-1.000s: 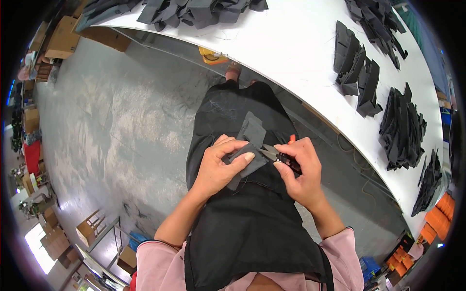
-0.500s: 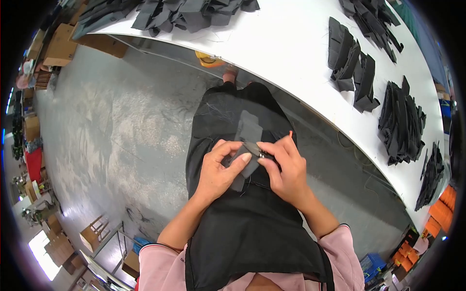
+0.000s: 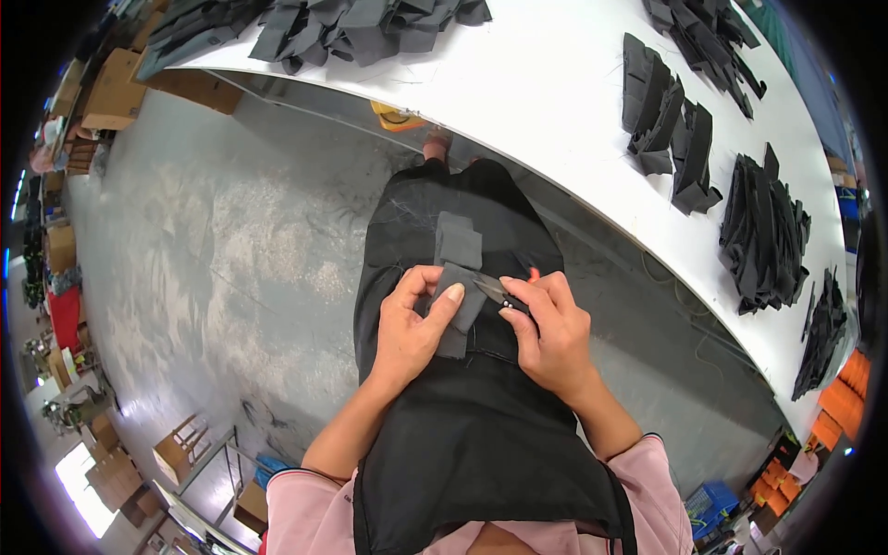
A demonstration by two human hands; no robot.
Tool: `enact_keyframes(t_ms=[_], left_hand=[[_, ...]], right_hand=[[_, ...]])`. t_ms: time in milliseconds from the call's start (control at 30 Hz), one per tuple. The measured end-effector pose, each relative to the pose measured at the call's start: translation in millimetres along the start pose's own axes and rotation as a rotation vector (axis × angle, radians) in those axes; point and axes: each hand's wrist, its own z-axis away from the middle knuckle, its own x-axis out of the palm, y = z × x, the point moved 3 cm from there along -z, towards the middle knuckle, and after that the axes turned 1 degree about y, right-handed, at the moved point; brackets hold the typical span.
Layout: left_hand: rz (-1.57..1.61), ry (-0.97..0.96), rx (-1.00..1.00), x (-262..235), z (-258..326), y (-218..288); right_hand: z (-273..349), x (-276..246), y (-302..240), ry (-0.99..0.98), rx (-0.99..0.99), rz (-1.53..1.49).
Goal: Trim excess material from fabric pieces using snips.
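My left hand (image 3: 412,324) pinches a dark grey fabric piece (image 3: 458,268) that lies over my lap, thumb on top of it. My right hand (image 3: 546,328) holds small thread snips (image 3: 495,289) with an orange handle end, their metal tips touching the fabric's right edge. Both hands meet above my black apron (image 3: 462,435). Pink sleeves show at the lower edge.
A long white table (image 3: 555,92) curves across the top and right, carrying several stacks of black fabric pieces (image 3: 763,231). Grey concrete floor (image 3: 203,231) lies to the left, with cardboard boxes (image 3: 111,88) and small wooden stools (image 3: 180,449). Orange and blue crates stand at the lower right.
The fabric piece has been turned and drawn a little closer to me. The snips' tips now rest on its right edge. Both hands stayed together over my lap.
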Motion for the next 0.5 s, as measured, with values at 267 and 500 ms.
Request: enact_keyframes(t_ms=[267,500], left_hand=[[0.064,0.044,-0.027,-0.3,0.2,-7.9],[0.011,0.060,0.001,1.3,-1.7,-9.7]], right_hand=[[6.8,-4.2,-0.8,-0.037,-0.059,-0.104],[3.9,-2.2,-4.8,0.000,0.021,0.024]])
